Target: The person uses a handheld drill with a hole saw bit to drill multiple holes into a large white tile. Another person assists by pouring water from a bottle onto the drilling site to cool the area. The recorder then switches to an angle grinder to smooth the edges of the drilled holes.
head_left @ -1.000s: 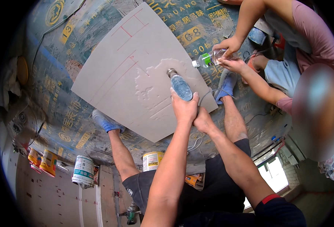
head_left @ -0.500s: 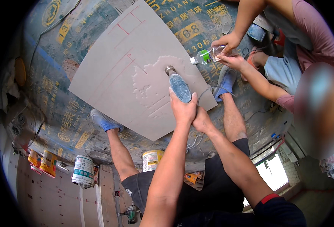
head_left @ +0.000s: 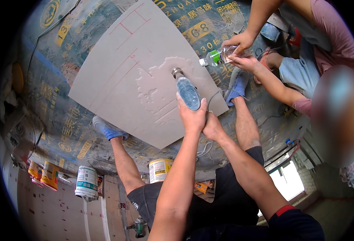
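My left hand (head_left: 192, 117) is wrapped round the dusty blue body of an angle grinder (head_left: 188, 93). Close behind it, my right hand (head_left: 214, 127) is closed at the tool's rear end, its fingers partly hidden. A round metal hole-saw bit (head_left: 176, 72) on the grinder's head meets a large pale grey tile (head_left: 116, 86). Water (head_left: 155, 82) lies pooled around the bit, and red lines mark the tile. At the right, another person's hands (head_left: 241, 52) hold a clear plastic bottle (head_left: 217, 57) with a green label, its white cap pointing toward the tile.
My feet (head_left: 109, 127) stand either side of the tile on a printed green floor sheet (head_left: 76, 48). A cord (head_left: 225, 90) runs from the grinder past my right foot. A yellow-white bucket (head_left: 159, 169) and a white tub (head_left: 87, 180) stand near me. The other person crouches at right.
The whole view has shifted slightly, moving the tile a little left in the picture. Both my hands keep their hold on the grinder, and the bottle stays beside the tile.
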Demonstrator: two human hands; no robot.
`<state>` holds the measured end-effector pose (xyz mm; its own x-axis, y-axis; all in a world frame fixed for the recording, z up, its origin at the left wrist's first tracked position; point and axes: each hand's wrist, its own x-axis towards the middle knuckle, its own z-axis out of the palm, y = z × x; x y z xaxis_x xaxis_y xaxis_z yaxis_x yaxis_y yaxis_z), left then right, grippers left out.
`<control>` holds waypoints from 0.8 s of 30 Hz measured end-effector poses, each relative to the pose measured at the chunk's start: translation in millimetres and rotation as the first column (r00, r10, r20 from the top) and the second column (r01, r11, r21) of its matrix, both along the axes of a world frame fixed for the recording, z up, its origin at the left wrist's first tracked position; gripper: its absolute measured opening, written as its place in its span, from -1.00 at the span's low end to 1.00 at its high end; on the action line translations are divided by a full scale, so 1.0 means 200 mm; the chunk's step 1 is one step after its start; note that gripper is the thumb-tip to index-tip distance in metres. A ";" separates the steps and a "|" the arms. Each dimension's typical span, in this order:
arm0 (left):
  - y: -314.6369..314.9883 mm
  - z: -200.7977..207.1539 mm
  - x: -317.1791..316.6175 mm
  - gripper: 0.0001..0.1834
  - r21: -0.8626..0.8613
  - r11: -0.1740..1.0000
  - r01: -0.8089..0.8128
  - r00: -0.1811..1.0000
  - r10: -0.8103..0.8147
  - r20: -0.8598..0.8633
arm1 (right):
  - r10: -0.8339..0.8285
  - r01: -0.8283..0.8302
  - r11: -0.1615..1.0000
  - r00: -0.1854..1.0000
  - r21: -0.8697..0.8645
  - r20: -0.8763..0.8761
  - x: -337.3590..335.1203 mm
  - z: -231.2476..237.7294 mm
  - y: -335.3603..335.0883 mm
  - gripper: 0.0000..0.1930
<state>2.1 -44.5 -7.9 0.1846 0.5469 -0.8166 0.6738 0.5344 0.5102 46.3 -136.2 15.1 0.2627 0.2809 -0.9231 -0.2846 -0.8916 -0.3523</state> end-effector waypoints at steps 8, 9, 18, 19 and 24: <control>0.11 0.00 0.00 -0.23 -0.072 0.991 -0.110 0.989 0.116 0.087 | 0.136 -0.126 0.981 0.989 -0.147 0.063 0.06 0.09 0.18 -0.59; 0.12 0.00 0.00 -0.28 -0.076 0.991 -0.113 0.989 0.120 0.088 | 0.143 -0.133 0.980 0.988 -0.146 0.064 0.07 0.10 0.20 -0.60; 0.21 -0.01 0.00 -0.43 -0.203 0.959 -0.197 0.975 0.213 0.059 | 0.232 -0.227 0.946 0.973 -0.232 -0.007 0.09 0.11 0.29 -0.67; 0.21 -0.01 0.00 -0.44 -0.201 0.960 -0.197 0.977 0.210 0.045 | 0.231 -0.229 0.945 0.973 -0.232 -0.018 0.09 0.10 0.29 -0.67; 0.19 -0.01 0.01 -0.60 -0.178 0.946 -0.270 0.948 0.294 0.122 | 0.313 -0.317 0.919 0.948 -0.235 -0.058 0.14 0.13 0.32 -0.68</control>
